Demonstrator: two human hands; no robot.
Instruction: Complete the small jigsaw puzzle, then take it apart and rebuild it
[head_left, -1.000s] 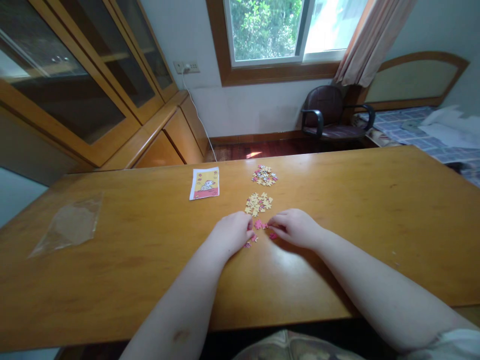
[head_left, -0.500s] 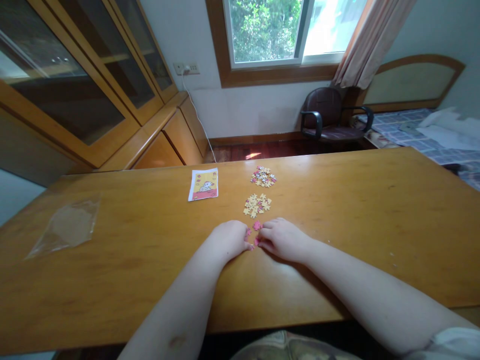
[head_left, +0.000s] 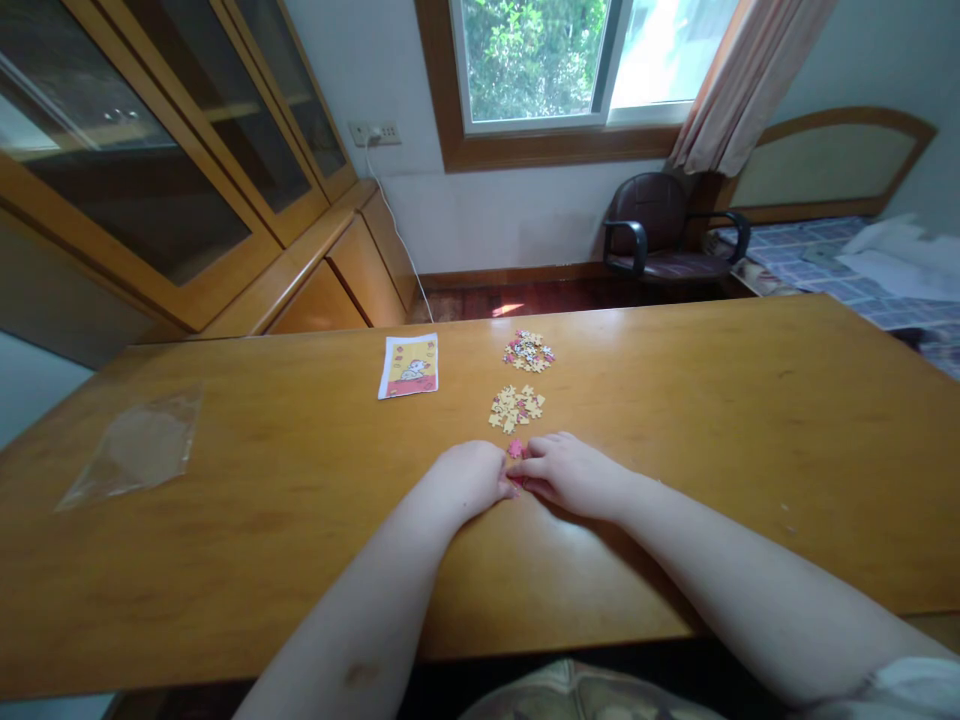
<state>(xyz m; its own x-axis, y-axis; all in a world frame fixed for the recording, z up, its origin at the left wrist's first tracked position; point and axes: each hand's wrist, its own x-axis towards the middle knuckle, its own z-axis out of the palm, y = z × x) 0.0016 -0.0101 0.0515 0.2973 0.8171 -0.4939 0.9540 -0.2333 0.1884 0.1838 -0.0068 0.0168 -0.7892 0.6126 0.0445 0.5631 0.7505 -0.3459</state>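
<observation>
My left hand (head_left: 466,478) and my right hand (head_left: 571,470) rest on the wooden table (head_left: 300,520), fingertips meeting over a few small pink puzzle pieces (head_left: 514,450). Both hands have their fingers curled and pinched together on those pieces. Just beyond them lies a heap of yellow puzzle pieces (head_left: 517,406). Farther back sits a mixed heap of white and red pieces (head_left: 529,350). A small picture card (head_left: 409,366) lies to the left of the heaps.
An empty clear plastic bag (head_left: 135,450) lies at the table's left end. Wooden cabinets with glass doors (head_left: 150,170) stand to the left. Beyond the table, a dark armchair (head_left: 660,235) sits under a window, and a bed (head_left: 855,260) lies at right.
Both hands have drawn together: the right hand slid left toward the left hand, and the loose pink pieces between them are now mostly covered by the fingertips.
</observation>
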